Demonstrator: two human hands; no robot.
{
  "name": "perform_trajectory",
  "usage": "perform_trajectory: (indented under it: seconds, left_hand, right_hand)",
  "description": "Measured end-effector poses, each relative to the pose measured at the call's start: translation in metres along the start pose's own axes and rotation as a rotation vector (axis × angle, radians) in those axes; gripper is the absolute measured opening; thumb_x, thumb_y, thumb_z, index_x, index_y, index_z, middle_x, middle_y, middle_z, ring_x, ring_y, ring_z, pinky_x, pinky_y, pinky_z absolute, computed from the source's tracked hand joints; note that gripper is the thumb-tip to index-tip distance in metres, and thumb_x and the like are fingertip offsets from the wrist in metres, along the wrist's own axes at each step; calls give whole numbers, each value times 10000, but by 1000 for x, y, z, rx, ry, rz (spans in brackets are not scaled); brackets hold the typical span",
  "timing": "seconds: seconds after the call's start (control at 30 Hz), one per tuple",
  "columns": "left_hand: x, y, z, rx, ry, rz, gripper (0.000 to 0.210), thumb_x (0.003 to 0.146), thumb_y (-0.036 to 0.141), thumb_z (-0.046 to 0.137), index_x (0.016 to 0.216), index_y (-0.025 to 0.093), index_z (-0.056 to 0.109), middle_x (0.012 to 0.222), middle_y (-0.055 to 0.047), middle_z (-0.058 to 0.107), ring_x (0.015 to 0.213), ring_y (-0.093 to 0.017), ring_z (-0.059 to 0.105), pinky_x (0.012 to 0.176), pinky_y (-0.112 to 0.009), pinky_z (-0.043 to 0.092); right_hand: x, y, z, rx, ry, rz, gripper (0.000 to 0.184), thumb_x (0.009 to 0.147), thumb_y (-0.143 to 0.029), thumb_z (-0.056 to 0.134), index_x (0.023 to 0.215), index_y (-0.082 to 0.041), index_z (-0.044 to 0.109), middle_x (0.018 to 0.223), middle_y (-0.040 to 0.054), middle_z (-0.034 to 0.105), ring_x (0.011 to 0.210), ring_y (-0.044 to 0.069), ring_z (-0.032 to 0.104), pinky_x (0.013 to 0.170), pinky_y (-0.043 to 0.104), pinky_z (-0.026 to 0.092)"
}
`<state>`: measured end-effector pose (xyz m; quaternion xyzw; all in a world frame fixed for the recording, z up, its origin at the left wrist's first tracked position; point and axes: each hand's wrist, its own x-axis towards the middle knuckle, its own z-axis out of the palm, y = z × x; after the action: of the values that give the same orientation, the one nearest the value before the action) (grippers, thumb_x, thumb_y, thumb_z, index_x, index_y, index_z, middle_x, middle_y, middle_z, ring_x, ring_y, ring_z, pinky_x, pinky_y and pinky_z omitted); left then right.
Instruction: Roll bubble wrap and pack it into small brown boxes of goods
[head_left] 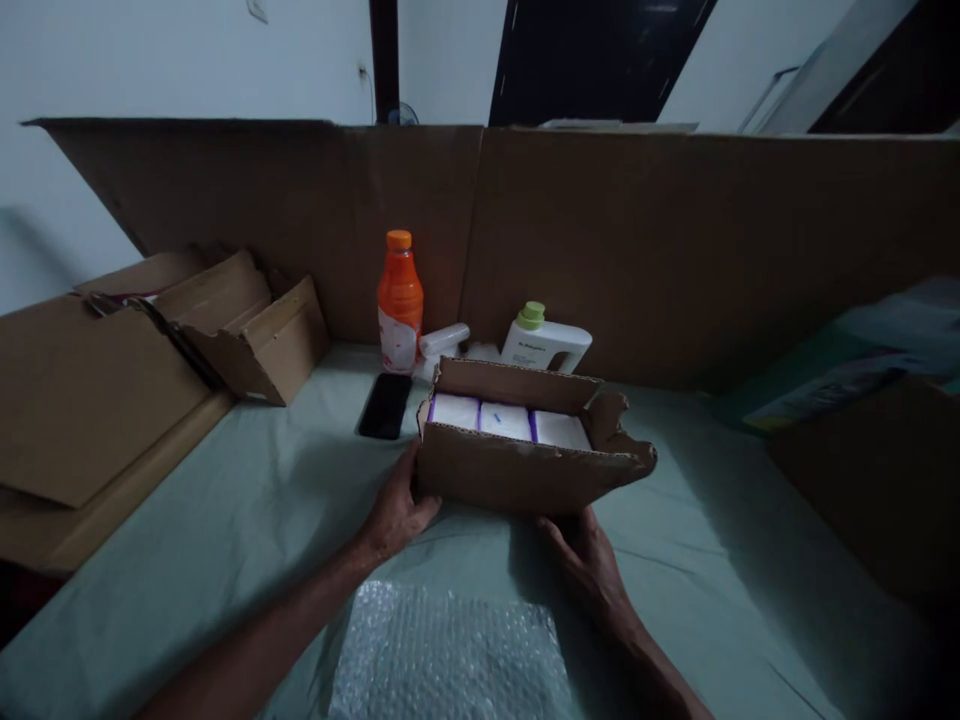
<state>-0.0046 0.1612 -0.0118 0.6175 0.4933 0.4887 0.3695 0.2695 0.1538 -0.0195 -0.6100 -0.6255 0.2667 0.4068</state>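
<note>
An open cardboard box [510, 475] is tilted a little between my two hands. Inside it stand three white packs [504, 420] with purple edges, side by side. My left hand [397, 510] grips the box's left end, thumb on the front face and fingers partly hidden behind the corner. Under the box's front bottom edge, toward the right, my right hand [589, 560] supports it, its fingertips out of sight beneath. A sheet of bubble wrap [450, 655] lies flat on the green cloth nearer to me.
Behind the box stand an orange bottle [400, 300], a white jug [544, 345] with a green cap, and a clear plastic roll [445, 340]. A black phone [385, 406] lies left of it. Cardboard boxes [255, 340] fill the left; a large cardboard panel [675, 250] closes the back.
</note>
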Motion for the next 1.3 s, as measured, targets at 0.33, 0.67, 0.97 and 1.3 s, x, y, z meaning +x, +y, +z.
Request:
perform_trajectory:
  seconds: [0.33,0.67,0.97,1.3]
  left_hand:
    - [-85,57,-48,528,-17,191,551,873,155,554,1416,189,471,1338,-124,615,1255,-256,575,1089,-457,477]
    - [-173,36,-57,718,-511,293,429,915,202,566,1343,227,573,1520,-102,485,1460,-292,356,1147,-558,402]
    - [-180,25,-78,860,101,24,373,854,329,644,1199,187,642,1393,-161,560,1404,-382,390,1154,-627,333]
    - [-184,44,-36,463,141,-248,325,903,345,505,1177,192,589,857,-33,701,781,-196,688,725,-309,563]
  right_hand:
    - [-59,-28,-34,-219,71,-200,450,912,-359,606,1339,-228,553,1385,143,595,1210,304,611,945,499,539]
    - [-138,-42,19,-521,-408,-623,381,974,-198,473,1333,-197,603,1419,111,601,1324,276,532,1033,475,442]
    - [-139,-14,-40,-557,-121,-235,397,949,-431,499,1260,-216,622,1364,137,631,1255,318,576,967,493,464]
    - [-133,-37,-13,-269,-210,-36,226,909,-403,487,920,-223,624,750,30,714,636,193,653,602,305,508]
